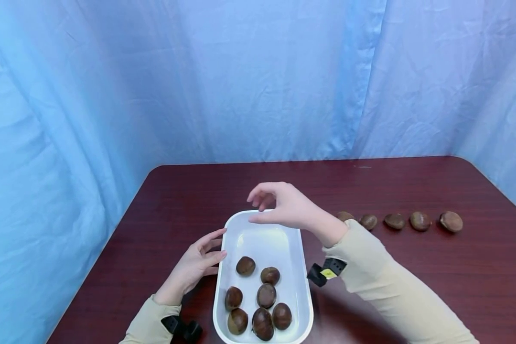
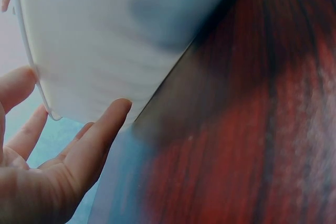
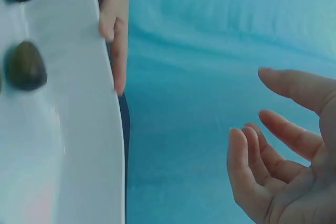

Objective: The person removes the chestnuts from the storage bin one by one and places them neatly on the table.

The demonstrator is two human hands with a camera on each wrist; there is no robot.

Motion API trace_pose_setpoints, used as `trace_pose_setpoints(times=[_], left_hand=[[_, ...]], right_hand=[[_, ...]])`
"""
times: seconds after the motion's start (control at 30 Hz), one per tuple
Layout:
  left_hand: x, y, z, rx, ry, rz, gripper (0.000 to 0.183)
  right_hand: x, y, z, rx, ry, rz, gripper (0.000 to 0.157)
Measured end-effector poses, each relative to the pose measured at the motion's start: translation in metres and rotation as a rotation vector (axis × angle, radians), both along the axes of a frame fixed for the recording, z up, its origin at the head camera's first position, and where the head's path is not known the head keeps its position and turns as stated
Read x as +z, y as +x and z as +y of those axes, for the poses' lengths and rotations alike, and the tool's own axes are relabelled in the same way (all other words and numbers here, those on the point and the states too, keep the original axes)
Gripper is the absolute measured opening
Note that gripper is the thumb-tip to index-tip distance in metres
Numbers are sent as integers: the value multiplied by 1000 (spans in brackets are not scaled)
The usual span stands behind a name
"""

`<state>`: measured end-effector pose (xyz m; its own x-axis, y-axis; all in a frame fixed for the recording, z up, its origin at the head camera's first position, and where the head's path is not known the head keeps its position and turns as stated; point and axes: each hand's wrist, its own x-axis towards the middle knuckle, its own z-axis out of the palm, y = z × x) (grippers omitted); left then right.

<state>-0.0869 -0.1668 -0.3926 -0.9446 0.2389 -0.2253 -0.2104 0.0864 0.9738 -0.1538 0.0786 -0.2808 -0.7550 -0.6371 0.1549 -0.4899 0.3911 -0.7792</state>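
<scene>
A white rectangular tray (image 1: 264, 246) lies lengthwise near the front of the table, with several brown chestnuts (image 1: 266, 295) in its nearer half. At the tray's left side is my left hand (image 1: 193, 265), its fingers spread and its fingertips at the rim and outer wall. In the left wrist view, a straight finger (image 2: 102, 140) lies against the tray's white side. Over the far end of the tray hangs my right hand (image 1: 290, 208), palm down, thumb and fingers apart and loosely bent. The right wrist view shows nothing between those fingers (image 3: 239, 156).
To the right, a row of several chestnuts (image 1: 420, 221) lies on the dark red-brown table (image 1: 413, 277); the right forearm partly covers the row's left end. Light blue curtains (image 1: 258, 86) hang behind the table and along its sides. Each wrist wears a small black camera (image 1: 317, 274).
</scene>
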Motion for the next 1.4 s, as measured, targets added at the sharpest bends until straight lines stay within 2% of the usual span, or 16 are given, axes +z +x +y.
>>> trace_pose_setpoints(times=[0.33, 0.73, 0.9, 1.13, 1.4], left_hand=[[-1, -1, 0, -1, -6, -7, 59], [0, 0, 2, -10, -2, -10, 62], [1, 0, 3, -6, -13, -14, 62], [4, 1, 2, -3, -6, -9, 61], [0, 2, 0, -18, 7, -14, 64]], right_hand=[[-20, 2, -37, -15, -46, -73, 26], [-52, 2, -51, -21, 9, -214, 26], [-61, 1, -54, -22, 56, -202, 25], [-66, 0, -55, -19, 135, -191, 25], [-76, 0, -57, 3, 233, -184, 26]])
